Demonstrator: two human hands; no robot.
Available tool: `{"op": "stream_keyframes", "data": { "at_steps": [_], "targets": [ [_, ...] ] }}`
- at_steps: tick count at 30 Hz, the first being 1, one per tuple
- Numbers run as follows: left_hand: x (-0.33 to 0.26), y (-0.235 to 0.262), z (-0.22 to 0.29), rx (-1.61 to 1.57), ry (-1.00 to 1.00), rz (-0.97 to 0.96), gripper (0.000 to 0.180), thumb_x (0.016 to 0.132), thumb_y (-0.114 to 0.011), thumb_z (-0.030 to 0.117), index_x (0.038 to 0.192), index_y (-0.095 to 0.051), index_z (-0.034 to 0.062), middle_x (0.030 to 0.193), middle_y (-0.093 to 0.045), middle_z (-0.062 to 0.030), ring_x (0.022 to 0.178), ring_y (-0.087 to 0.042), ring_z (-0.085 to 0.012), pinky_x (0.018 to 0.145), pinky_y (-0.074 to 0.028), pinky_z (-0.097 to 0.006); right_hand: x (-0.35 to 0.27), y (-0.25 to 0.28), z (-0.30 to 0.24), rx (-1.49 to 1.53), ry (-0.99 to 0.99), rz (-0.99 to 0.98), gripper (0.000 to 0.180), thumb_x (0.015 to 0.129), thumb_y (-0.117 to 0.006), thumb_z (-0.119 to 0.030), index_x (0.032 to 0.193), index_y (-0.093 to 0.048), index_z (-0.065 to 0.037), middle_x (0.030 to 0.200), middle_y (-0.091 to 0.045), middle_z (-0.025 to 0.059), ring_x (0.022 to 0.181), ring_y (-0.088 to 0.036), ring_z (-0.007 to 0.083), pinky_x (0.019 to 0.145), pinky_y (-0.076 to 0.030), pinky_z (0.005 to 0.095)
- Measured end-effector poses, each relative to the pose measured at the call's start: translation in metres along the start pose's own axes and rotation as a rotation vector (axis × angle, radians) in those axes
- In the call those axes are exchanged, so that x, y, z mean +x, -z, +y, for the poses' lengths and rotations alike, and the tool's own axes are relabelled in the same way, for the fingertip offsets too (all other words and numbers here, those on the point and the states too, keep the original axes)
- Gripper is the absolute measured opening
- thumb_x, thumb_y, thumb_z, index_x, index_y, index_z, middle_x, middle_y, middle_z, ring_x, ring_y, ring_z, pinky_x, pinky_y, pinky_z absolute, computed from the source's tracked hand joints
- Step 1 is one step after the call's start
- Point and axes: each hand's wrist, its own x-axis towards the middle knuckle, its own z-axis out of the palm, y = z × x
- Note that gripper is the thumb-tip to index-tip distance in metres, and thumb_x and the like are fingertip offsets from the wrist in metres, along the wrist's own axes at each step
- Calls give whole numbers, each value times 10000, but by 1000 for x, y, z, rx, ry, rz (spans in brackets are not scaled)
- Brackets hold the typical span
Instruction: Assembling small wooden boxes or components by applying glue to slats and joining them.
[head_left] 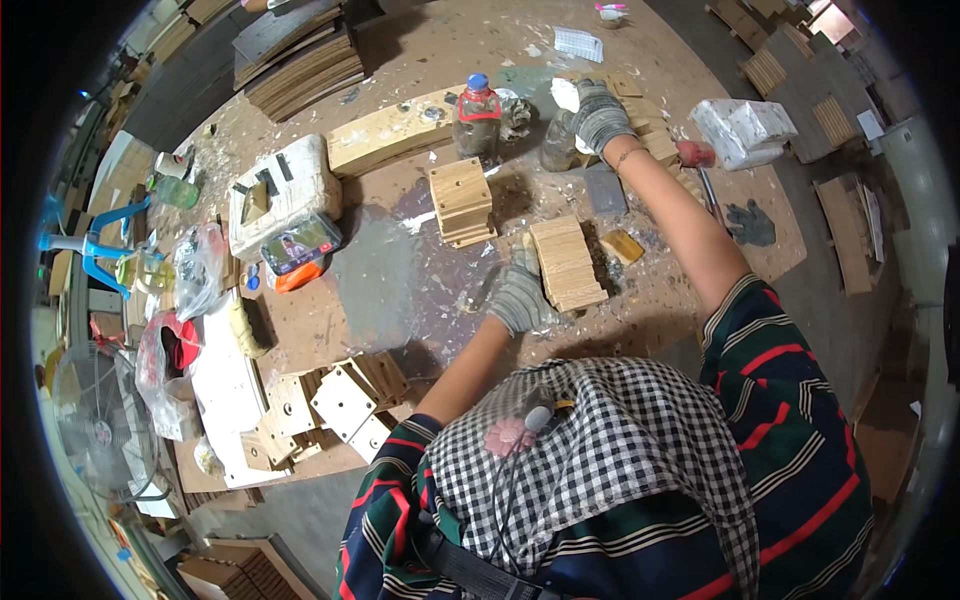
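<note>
My left hand [518, 298], in a grey knit glove, presses against the left side and near end of a small stack of wooden plates [567, 262]. Its fingers are partly hidden by the stack. Stretched far out, my gloved right hand [602, 115] has its fingers curled at a white crumpled-looking piece [565, 95], above a murky jar [558, 145]. What the palm covers is hidden. Left of my left hand's stack stands another pile of drilled wooden plates [461, 200].
Around lie a dark-capped bottle [477, 125] with blue lid, a phone [302, 243] against a white box [275, 195], and a yellow sponge-like block [622, 246]. A hammer [708, 190], a spare glove [750, 223] and a wrapped bundle [745, 133] are right; drilled plates [342, 402] lie front left.
</note>
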Motion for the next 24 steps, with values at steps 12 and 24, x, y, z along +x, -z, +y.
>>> {"op": "stream_keyframes", "data": {
  "at_steps": [12, 24],
  "targets": [
    [0, -2, -1, -7, 38, -27, 757, 873, -301, 688, 1372, -384, 125, 1286, -511, -111, 1093, -546, -293, 890, -474, -459, 0, 0, 9, 11, 14, -34, 442, 728, -696, -259, 1064, -542, -17, 1052, -567, 236, 932, -575, 387, 797, -485, 427],
    [30, 44, -13, -67, 37, -98, 823, 816, -328, 746, 1367, -404, 140, 1339, -471, -103, 1183, -471, -316, 977, -381, -544, 2, -3, 6, -10, 11, 46, 436, 741, -684, -299, 1064, -551, -38, 996, -594, 225, 919, -589, 369, 792, -489, 424]
  ]
}}
